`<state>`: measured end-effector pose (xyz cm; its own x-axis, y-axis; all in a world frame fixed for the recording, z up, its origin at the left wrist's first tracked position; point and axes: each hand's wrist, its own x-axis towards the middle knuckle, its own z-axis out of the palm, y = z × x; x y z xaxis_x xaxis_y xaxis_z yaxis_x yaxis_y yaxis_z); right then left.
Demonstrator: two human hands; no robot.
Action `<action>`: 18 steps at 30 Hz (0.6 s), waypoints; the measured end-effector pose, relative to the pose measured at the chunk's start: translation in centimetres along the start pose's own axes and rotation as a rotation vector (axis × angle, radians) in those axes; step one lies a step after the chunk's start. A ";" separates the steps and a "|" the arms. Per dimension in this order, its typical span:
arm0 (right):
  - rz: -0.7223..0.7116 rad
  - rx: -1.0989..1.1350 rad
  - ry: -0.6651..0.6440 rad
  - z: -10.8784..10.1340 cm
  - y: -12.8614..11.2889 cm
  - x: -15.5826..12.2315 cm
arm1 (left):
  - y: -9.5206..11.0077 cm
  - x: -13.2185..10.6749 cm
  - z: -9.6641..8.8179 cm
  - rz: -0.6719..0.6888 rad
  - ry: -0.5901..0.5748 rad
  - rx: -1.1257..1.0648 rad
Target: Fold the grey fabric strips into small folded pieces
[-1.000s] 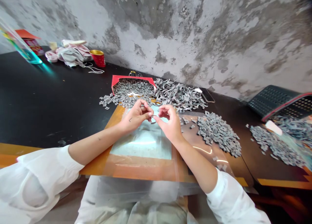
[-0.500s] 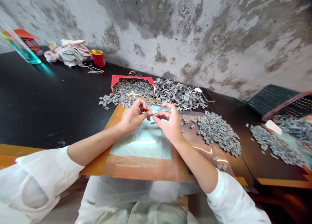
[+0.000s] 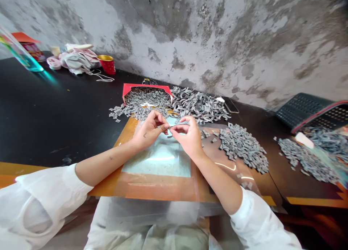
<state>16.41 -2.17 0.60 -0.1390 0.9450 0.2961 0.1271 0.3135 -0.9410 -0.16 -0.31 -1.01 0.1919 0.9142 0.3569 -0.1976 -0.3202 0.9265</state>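
My left hand (image 3: 152, 129) and my right hand (image 3: 188, 135) meet fingertip to fingertip above a pale blue sheet (image 3: 160, 164) under clear plastic. Both pinch a small grey strip (image 3: 169, 127) between thumb and forefinger; most of it is hidden by the fingertips. Just beyond my hands, a red open box (image 3: 148, 86) lies with many small grey pieces (image 3: 144, 97) in it and spilling out in front. To its right is a heap of longer grey strips (image 3: 199, 105). Right of my right hand, a pile of small folded grey pieces (image 3: 243, 146) rests on the plastic.
A phone (image 3: 231, 105) lies by the strip heap. At far right are a black perforated basket (image 3: 304, 110) and another grey pile (image 3: 310, 161). At the back left stand a red cup (image 3: 106, 64), bunched cloth (image 3: 77, 59) and a clear tube with blue liquid (image 3: 29, 61). A mottled wall rises behind.
The whole view has shifted very slightly, with things appearing a little further left. Both hands keep the same pinch on the grey strip.
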 end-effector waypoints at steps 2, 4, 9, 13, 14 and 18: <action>-0.005 0.003 0.005 0.1 0.1 0.0 | -0.1 0.0 0.0 -0.002 0.002 -0.004; 0.009 0.023 0.002 0.1 0.1 0.0 | 0.0 0.0 -0.1 0.004 -0.004 0.002; 0.088 0.094 -0.023 0.0 0.6 0.3 | 0.4 -0.1 0.0 0.029 -0.019 0.038; 0.132 0.171 -0.041 -0.1 1.0 0.4 | 0.4 -0.2 0.0 0.046 -0.022 0.076; 0.140 0.187 -0.041 0.0 1.0 0.4 | 0.4 -0.2 0.0 0.045 -0.023 0.086; 0.174 0.221 -0.023 0.2 1.1 0.3 | 0.2 -0.2 -0.2 0.038 -0.007 0.122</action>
<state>16.26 -1.59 -0.35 -0.1564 0.9797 0.1255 -0.0662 0.1164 -0.9910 -0.41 -0.53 -0.95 0.1934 0.8990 0.3929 -0.0870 -0.3832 0.9196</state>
